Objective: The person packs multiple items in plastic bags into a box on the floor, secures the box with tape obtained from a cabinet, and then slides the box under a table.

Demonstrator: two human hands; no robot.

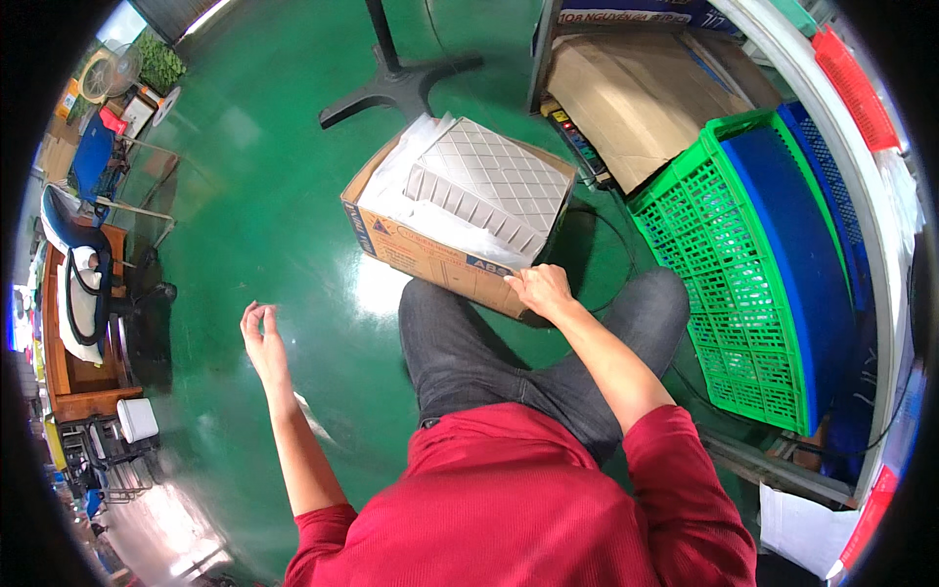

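Note:
An open cardboard box (430, 262) stands on the floor just beyond my knees. It holds a white plastic liner (391, 179) and a pale grey block of ribbed panels (504, 171), with a grid pattern on its top. At the box's near right corner my right hand (545, 291) has its fingers closed over the rim. My left hand (262, 339) is held out to the left over the floor, well apart from the box. Its fingers are loosely bent, and I see nothing in them.
Green and blue plastic crates (734, 284) stand on edge at the right, near a flattened brown cardboard sheet (636, 98). A black stand base (396, 88) sits beyond the box. Cables (626, 240) lie on the floor. An orange-brown desk (93, 382) is far left.

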